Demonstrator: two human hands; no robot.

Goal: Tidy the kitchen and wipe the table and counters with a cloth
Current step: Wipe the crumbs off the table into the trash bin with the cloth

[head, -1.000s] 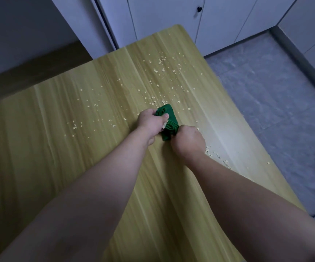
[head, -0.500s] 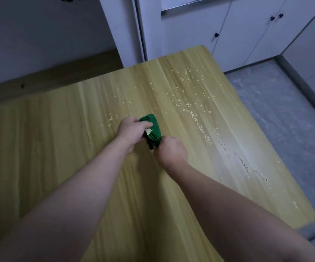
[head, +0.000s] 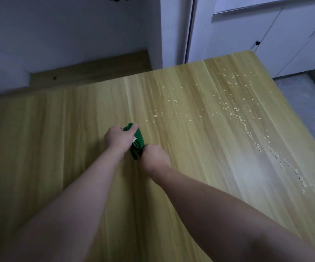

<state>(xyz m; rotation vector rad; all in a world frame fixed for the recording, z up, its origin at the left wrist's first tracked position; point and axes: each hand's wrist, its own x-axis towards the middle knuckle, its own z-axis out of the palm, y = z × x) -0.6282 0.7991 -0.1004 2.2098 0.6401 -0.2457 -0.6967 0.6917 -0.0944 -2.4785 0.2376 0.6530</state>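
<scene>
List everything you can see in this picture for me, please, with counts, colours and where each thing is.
table: one, yellow-green wood grain, fills most of the view.
crumbs: many, pale, scattered over the table's right half, with a swept line near the right edge.
cloth: one, green, bunched on the table at centre.
cabinets: white doors with small dark knobs, top right.
floor: grey, far right.
wall: white, top left.
left hand: one, gripping the cloth's far end.
right hand: one, gripping the cloth's near end.
</scene>
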